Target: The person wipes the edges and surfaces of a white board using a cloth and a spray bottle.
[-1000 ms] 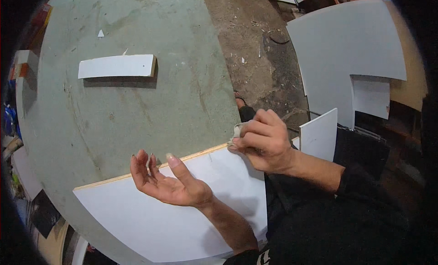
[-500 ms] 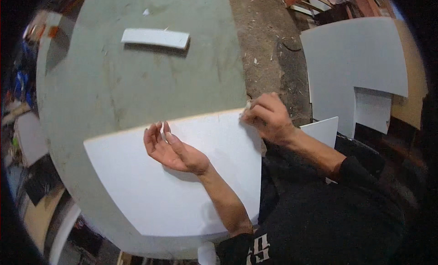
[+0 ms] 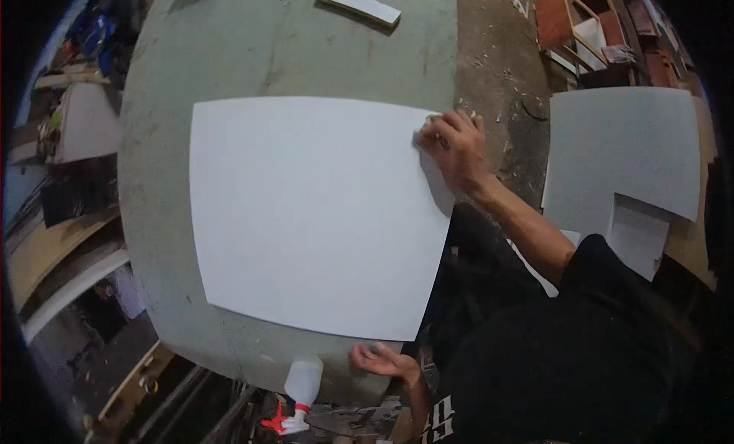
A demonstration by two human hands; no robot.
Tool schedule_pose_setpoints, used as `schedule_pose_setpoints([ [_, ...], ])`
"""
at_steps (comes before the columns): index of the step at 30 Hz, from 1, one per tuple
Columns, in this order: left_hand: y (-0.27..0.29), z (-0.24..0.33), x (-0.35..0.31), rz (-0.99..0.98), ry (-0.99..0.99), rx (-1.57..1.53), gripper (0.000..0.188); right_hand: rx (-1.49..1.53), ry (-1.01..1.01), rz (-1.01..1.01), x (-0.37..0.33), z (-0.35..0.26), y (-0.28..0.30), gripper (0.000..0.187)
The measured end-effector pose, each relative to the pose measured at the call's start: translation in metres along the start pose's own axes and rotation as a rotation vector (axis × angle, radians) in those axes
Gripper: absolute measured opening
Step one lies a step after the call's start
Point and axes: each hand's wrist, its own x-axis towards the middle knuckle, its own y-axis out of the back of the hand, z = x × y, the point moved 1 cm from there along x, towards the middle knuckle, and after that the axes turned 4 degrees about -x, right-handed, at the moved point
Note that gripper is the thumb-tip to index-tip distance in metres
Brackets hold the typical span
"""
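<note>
A large white flat panel (image 3: 313, 214) lies on the grey-green worktable. My right hand (image 3: 456, 149) is at its far right corner, fingers closed in a pinch. A bit of something pale shows at the fingertips, too small to make out. My left hand (image 3: 382, 360) is low by the panel's near edge, palm turned up and fingers loosely apart, holding nothing that I can see. To its left, a translucent spray bottle (image 3: 304, 379) with a red and white trigger head lies at the table's near edge.
A narrow white strip (image 3: 358, 6) lies on the far part of the worktable (image 3: 164, 176). To the right, beyond the debris-strewn floor (image 3: 505, 61), stand a large grey-white board (image 3: 619, 146) and a wooden frame (image 3: 577, 31). Clutter lines the left side.
My left hand has gone from above the panel to its near edge. My right hand stays at the far right corner. The view has shifted, bringing the spray bottle into sight.
</note>
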Motion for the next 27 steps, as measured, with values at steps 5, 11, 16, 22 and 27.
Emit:
schedule_pose_setpoints([
  [5, 0.014, -0.001, -0.073, -0.048, 0.318, -0.356, 0.042, 0.017, 0.680, -0.507, -0.169, -0.100, -0.017, 0.014],
  [11, 0.016, -0.020, -0.074, -0.495, 0.714, -0.697, 0.050, 0.216, 0.786, -0.432, -0.216, -0.090, -0.019, 0.018],
  [16, 0.008, -0.005, -0.062, -0.649, 0.751, -0.972, 0.051, 0.039, 0.464, 0.022, -0.072, -0.025, -0.010, 0.026],
  [22, 0.012, -0.011, -0.037, -0.565, 1.013, -1.133, 0.065, -0.214, 0.527, -0.510, -0.161, -0.120, -0.039, 0.066],
  [27, 0.022, -0.017, -0.031, -0.760, 1.102, -1.186, 0.076, -0.378, 0.626, -0.817, -0.143, -0.117, 0.000, 0.081],
])
